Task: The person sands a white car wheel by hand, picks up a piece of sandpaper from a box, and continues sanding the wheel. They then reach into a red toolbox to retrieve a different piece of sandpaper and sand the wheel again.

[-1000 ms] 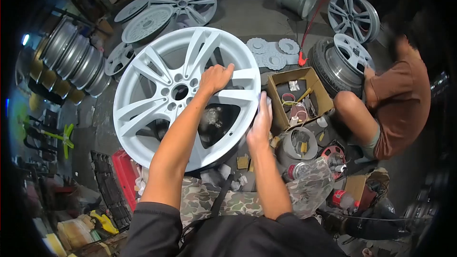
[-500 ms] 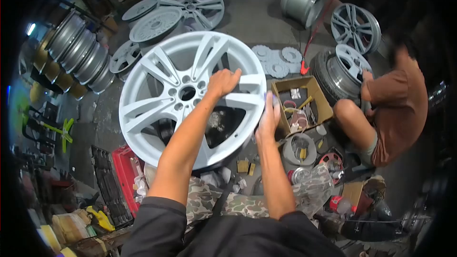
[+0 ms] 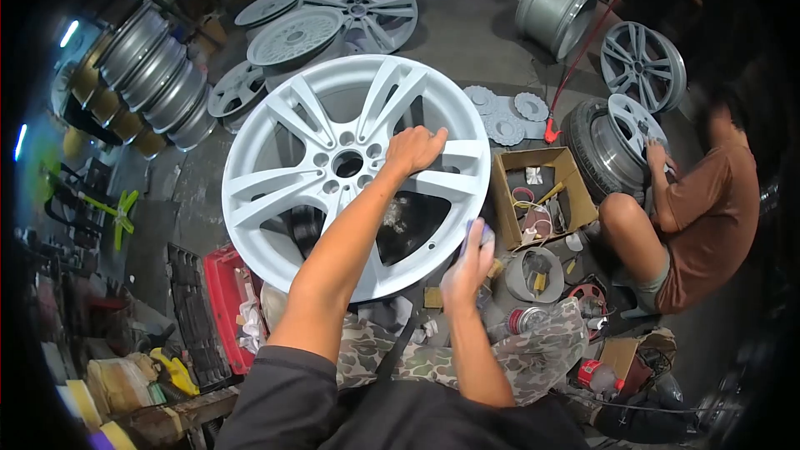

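A large pale grey alloy wheel rim (image 3: pixel 392 104) with paired spokes lies tilted before me, face up. My left hand (image 3: pixel 414 152) is closed over a spoke on its right side, near the hub; its fingertips are partly hidden. At the rim's lower right edge, my right hand (image 3: pixel 468 271) is closed around a thin purple pad (image 3: pixel 476 236), which looks like a sanding pad. Whitish dust covers the fingers of this hand, and motion blurs it slightly. Through the gaps between the spokes, a dark round support shows underneath.
A cardboard box (image 3: pixel 510 192) of abrasives and tools stands right of the rim, beside a grey tub (image 3: pixel 533 271). A co-worker (image 3: pixel 708 217) crouches at another wheel (image 3: pixel 635 125). A red toolbox (image 3: pixel 223 292) lies lower left; stacked rims (image 3: pixel 150 75) stand behind.
My right hand has slid down along the rim's right edge, towards me, with the pad. My left hand stays on the spoke. The whole view has shifted slightly.
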A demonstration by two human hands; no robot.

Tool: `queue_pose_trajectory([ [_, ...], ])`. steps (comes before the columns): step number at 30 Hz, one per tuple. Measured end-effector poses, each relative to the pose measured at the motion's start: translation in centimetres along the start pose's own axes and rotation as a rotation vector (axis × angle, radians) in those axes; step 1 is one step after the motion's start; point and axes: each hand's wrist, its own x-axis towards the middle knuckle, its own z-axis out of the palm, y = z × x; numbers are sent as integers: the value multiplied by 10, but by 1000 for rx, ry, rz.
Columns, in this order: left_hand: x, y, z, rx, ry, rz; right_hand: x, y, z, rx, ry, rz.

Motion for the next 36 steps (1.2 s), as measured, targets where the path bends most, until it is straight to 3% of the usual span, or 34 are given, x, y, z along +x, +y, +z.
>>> queue_pose_trajectory([
  [3,0,-1,-1,-27,-59,12,1,1,-10,-120,-43,-45],
  [5,2,-2,2,-21,-30,16,44,-14,6,-153,-35,29],
  [7,6,-5,8,-19,-9,8,96,-7,-2,-208,-140,-47],
  [8,10,-9,12,-12,-12,38,118,1,-11,-299,-97,-99],
  [12,9,-10,17,-60,48,22,100,-20,-31,-384,-178,-43],
  [15,1,-3,9,-91,29,-12,80,28,-91,-633,-92,141],
  [16,-1,0,6,-94,25,-20,85,71,-122,-643,-162,-111],
  [18,-3,0,3,-92,23,-23,65,69,-121,-648,-182,147],
  [20,-2,1,4,-98,18,-25,71,66,-129,-741,-193,124],
  [22,1,-2,9,-72,26,-9,87,65,-130,-786,-214,-55],
  [23,2,-3,9,-73,27,7,95,57,-131,-784,-183,53],
  [26,2,-4,14,-93,68,4,91,29,-109,-734,-169,15],
  [28,-1,-2,9,-103,33,17,99,44,-123,-817,-207,-124],
  [32,-1,-1,9,-92,53,1,99,59,-141,-942,-349,-19],
  [36,-2,-2,10,-108,97,12,84,59,-127,-943,-432,-223],
])
